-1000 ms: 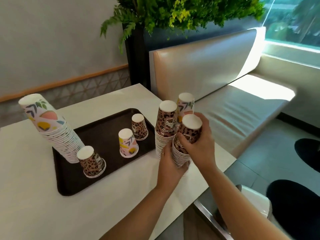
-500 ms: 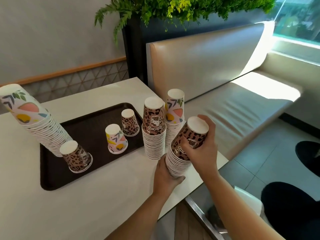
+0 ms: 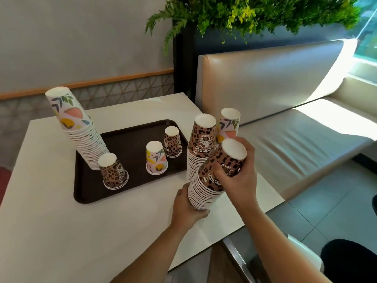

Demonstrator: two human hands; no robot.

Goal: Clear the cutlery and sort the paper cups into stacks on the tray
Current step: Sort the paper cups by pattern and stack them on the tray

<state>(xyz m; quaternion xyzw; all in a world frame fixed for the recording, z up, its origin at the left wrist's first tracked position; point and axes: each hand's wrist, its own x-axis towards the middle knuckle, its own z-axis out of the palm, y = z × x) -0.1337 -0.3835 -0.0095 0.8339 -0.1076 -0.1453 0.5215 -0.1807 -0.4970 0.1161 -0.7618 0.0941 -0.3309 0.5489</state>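
Both hands grip one tilted leopard cup stack (image 3: 212, 176): left hand (image 3: 187, 205) at 6 o'clock, right hand (image 3: 238, 178) at 2 o'clock.

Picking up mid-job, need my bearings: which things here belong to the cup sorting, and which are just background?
Job:
held leopard stack, in left hand and right hand
standing leopard stack
floral stacks
loose cups
tray

Background:
bench seat
plants
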